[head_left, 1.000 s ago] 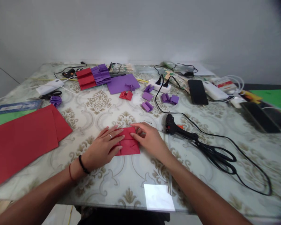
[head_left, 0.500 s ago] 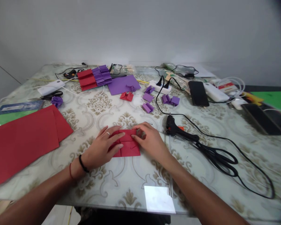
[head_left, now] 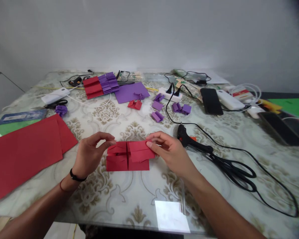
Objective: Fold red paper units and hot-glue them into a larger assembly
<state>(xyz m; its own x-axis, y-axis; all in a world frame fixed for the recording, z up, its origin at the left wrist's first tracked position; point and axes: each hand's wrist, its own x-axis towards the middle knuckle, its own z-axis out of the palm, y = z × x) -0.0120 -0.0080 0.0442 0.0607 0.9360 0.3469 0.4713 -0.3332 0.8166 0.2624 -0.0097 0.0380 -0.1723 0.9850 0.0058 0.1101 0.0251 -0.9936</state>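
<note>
In front of me a folded red paper (head_left: 117,163) lies on the patterned table, with creased flaps on both sides of a middle slit. My right hand (head_left: 168,149) pinches its upper right flap between thumb and fingers, and that flap stands lifted off the rest. At the upper left corner, the thumb and index finger of my left hand (head_left: 93,151) come together on the paper's edge. Large red sheets (head_left: 27,152) lie to the left of this hand. Right of my right hand rests a black glue gun (head_left: 191,141).
Black scissors (head_left: 235,169) and a looping black cord lie at the right. Small folded purple pieces (head_left: 157,105), a red folded piece (head_left: 135,105) and a purple sheet (head_left: 129,93) are farther back. A white power strip (head_left: 170,94) and a phone (head_left: 211,100) stand behind.
My left hand has drawn back left from on top of the red paper to its upper left corner. My right hand has moved slightly right, lifting the upper right flap.
</note>
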